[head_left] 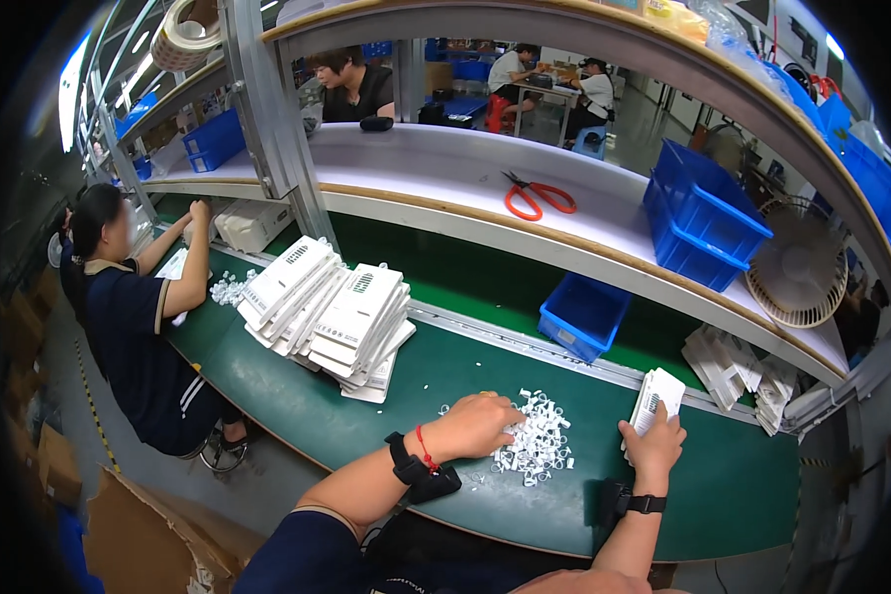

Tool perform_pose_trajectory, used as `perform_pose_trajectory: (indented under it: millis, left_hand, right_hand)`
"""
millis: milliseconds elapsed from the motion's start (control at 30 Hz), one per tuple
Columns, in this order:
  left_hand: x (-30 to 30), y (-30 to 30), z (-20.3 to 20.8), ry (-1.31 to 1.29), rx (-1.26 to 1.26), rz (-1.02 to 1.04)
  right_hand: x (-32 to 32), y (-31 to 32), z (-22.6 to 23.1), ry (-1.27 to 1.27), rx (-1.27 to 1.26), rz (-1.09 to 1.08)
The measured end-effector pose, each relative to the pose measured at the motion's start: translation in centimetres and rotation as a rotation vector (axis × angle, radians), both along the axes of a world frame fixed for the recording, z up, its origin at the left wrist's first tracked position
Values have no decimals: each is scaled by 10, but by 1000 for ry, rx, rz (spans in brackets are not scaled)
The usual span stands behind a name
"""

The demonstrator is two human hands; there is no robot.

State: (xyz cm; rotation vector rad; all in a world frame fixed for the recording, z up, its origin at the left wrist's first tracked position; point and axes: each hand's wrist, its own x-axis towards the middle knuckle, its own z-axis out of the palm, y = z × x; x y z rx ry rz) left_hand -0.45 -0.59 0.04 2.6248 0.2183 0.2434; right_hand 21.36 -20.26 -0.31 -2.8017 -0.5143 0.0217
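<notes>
A loose pile of small white plastic clips or rings point(539, 445) lies on the green tabletop in front of me. My left hand point(477, 426) is at the pile's left edge, its fingers bent and closed together among the parts; whatever they pinch is hidden. To the right, my right hand point(653, 447) grips a flat white box with dark print point(660, 391), thumb on its near left side and fingers over its right side. The box lies tilted near the table's back rail. Dark bands circle both my wrists, with a red cord on the left one.
Stacked flat white boxes point(358, 315) stand left of my hands. More white pieces point(728, 366) lean at the far right. A blue bin point(584, 315) sits under the shelf; red-handled scissors point(540, 196), blue bins point(701, 223) and a fan point(800, 262) are above. A co-worker point(134, 307) sits at left.
</notes>
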Motion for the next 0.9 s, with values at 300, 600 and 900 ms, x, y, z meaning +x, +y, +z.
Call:
perform_pose_trajectory:
  millis: [300,600,900]
  left_hand:
    - [1,6,-1,-66,-15,18]
    - [5,14,-7,-125,-21,54]
    - [3,5,2,-210,-112,123]
  right_hand:
    - [-4,-7,9,1,22,34]
    - [6,-10,5,-118,167,-76]
    - [8,-23,12,281,1049,120]
